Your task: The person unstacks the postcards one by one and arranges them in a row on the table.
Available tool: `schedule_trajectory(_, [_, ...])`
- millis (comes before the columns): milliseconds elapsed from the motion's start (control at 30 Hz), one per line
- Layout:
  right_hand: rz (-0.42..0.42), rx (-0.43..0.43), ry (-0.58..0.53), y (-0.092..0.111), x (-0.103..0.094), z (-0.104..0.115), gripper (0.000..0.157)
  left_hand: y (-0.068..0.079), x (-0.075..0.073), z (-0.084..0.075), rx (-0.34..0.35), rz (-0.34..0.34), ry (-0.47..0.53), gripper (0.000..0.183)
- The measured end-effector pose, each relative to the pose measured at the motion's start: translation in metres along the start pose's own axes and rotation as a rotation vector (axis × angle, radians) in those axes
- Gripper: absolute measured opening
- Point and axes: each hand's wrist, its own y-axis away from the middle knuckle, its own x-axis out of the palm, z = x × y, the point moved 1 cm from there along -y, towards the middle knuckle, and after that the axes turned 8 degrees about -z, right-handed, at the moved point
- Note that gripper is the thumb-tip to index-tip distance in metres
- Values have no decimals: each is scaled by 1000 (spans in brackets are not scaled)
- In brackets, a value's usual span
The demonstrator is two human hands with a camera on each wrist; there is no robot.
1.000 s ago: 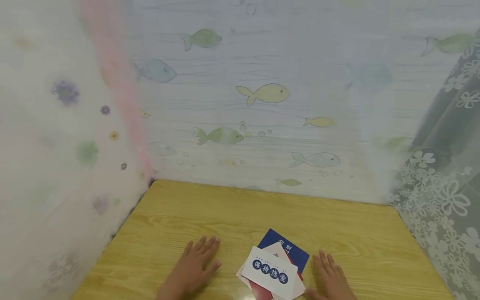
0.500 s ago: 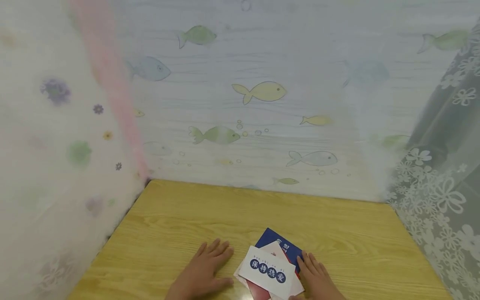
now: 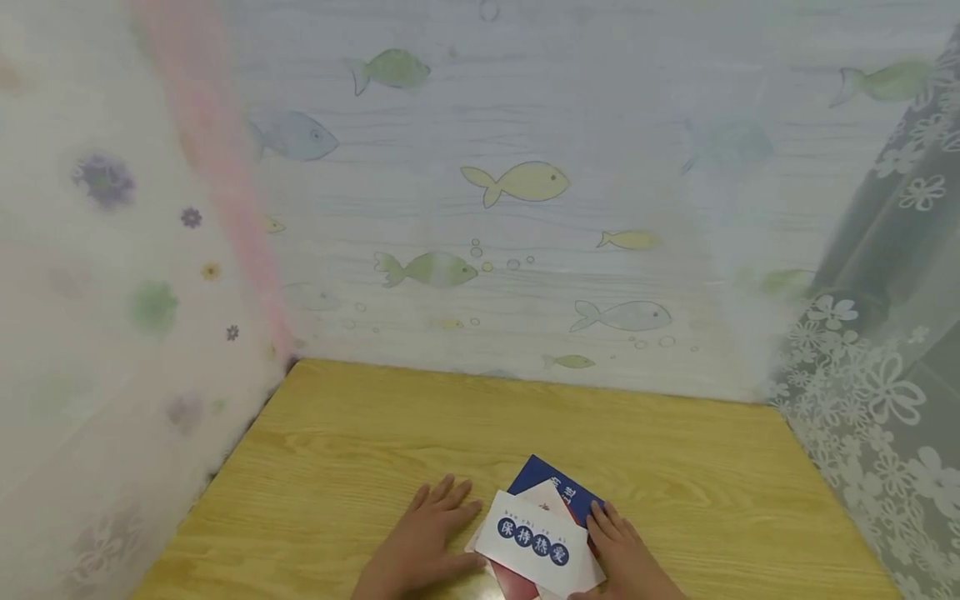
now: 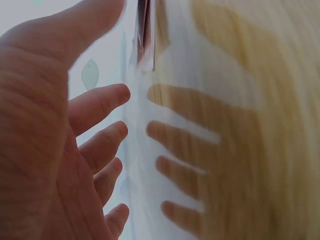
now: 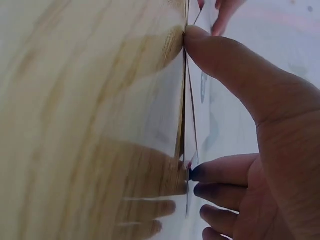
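Yellow wood-grain tabletop (image 3: pixel 352 417) bears an overlapping pile of blue, red and white rectangular cards (image 3: pixel 531 540). Right hand (image 3: pixel 624 552) touches its right edge; left hand (image 3: pixel 422 535) is just beside its left; both extended, grasping nothing.

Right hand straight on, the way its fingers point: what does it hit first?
Likely the blue card, close by the right hand; whether its fingers touch it is unclear.

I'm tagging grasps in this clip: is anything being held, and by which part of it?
Nothing appears gripped. The right hand touches the card pile at its right side; the left hand lies beside its left side, contact unclear.
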Motion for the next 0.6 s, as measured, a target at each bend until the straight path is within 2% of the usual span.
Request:
schedule_trajectory(233, [26,-10,-20,-2,-4,0,114,-5,1,-4,8,15,-15,77])
schedule_trajectory(600, [90,16,-35,-5,-10,6,102,-11,3,-9,-10,51,-15,88])
